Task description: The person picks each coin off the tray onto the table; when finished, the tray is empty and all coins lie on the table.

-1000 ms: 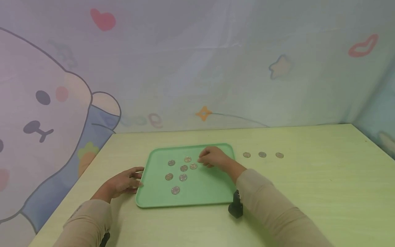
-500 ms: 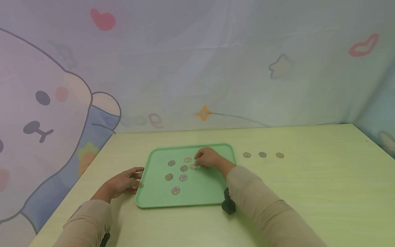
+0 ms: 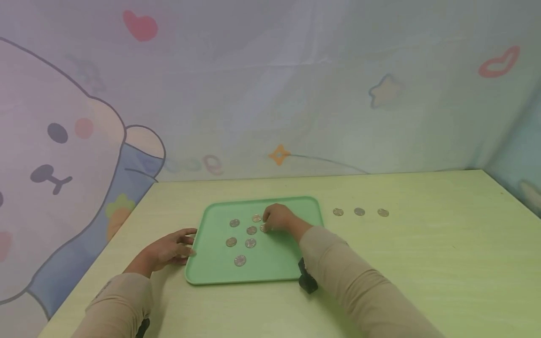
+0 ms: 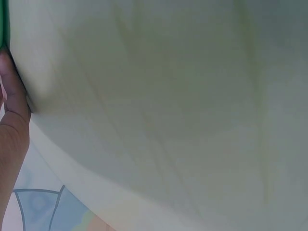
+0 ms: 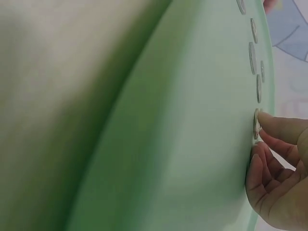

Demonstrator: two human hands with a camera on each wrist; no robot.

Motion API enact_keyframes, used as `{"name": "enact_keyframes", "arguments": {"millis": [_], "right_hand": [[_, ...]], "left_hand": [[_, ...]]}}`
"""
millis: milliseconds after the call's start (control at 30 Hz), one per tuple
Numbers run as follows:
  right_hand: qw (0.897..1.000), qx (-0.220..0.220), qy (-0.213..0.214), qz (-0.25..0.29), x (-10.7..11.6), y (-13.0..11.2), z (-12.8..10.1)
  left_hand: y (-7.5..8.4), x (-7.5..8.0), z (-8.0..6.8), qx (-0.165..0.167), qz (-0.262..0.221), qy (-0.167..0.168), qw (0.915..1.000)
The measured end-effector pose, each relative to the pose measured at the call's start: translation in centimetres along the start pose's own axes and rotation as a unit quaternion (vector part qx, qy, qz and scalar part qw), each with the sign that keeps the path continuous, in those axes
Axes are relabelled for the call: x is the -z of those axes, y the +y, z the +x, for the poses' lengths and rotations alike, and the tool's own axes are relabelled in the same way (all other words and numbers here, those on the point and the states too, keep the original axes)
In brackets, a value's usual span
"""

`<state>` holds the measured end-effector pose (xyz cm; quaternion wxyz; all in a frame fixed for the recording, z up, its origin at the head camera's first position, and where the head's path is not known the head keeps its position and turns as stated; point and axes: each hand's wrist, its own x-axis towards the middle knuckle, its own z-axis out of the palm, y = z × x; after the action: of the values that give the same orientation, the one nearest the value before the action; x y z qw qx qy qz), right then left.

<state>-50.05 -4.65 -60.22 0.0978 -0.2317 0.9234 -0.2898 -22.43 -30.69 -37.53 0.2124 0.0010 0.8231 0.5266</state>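
A green tray (image 3: 220,272) lies on the pale table and bears several silver coins, among them one at the front (image 3: 240,260) and one at the back (image 3: 234,223). My right hand (image 3: 267,224) is over the tray's middle, its curled fingertips (image 5: 269,126) pinching at the edge of a flat coin (image 5: 255,124). That same coin (image 3: 263,228) shows half hidden under the hand in the head view. My left hand (image 3: 186,246) rests relaxed against the tray's left rim, and one finger (image 4: 12,96) shows next to the green edge (image 4: 4,24).
Three coins lie in a row on the table right of the tray: the nearest (image 3: 337,212), the middle (image 3: 359,212) and the farthest (image 3: 382,212). A printed cloth backdrop (image 3: 270,94) closes off the rear. A black wrist camera (image 3: 306,280) hangs under my right sleeve.
My right hand has slid left across the tray and its fingertips have come down on a coin near the middle. The left hand and tray have stayed put.
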Motion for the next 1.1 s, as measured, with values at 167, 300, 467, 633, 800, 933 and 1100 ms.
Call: {"name": "enact_keyframes", "arguments": {"millis": [167, 300, 467, 633, 800, 933, 1100], "right_hand": [[1.000, 0.003, 0.008, -0.026, -1.6, 1.6, 2.0], [0.999, -0.010, 0.008, -0.041, 2.1, -3.9, -3.4], [1.000, -0.006, 0.004, -0.028, 6.6, -9.9, -10.1], [1.000, 0.002, 0.022, -0.016, 6.1, -9.0, -9.7], [0.999, 0.023, 0.023, 0.027, 5.4, -6.6, -8.4], [0.999, -0.014, 0.006, 0.052, 9.7, -12.4, -13.9], [0.995, -0.026, 0.009, 0.093, 14.0, -18.2, -19.6]], "left_hand": [[0.0, 0.1, 0.0, -0.001, 0.001, -0.002, 1.0000], [0.0, 0.1, 0.0, 0.000, 0.003, -0.001, 1.0000], [0.0, 0.0, 0.0, 0.002, 0.006, 0.001, 1.0000], [0.0, -0.1, 0.0, -0.001, 0.005, 0.002, 1.0000], [0.0, -0.3, 0.0, -0.007, 0.002, -0.003, 1.0000], [0.0, -0.3, -0.1, -0.009, 0.005, 0.000, 1.0000], [0.1, -0.1, -0.2, -0.010, 0.005, -0.001, 0.9999]]}}
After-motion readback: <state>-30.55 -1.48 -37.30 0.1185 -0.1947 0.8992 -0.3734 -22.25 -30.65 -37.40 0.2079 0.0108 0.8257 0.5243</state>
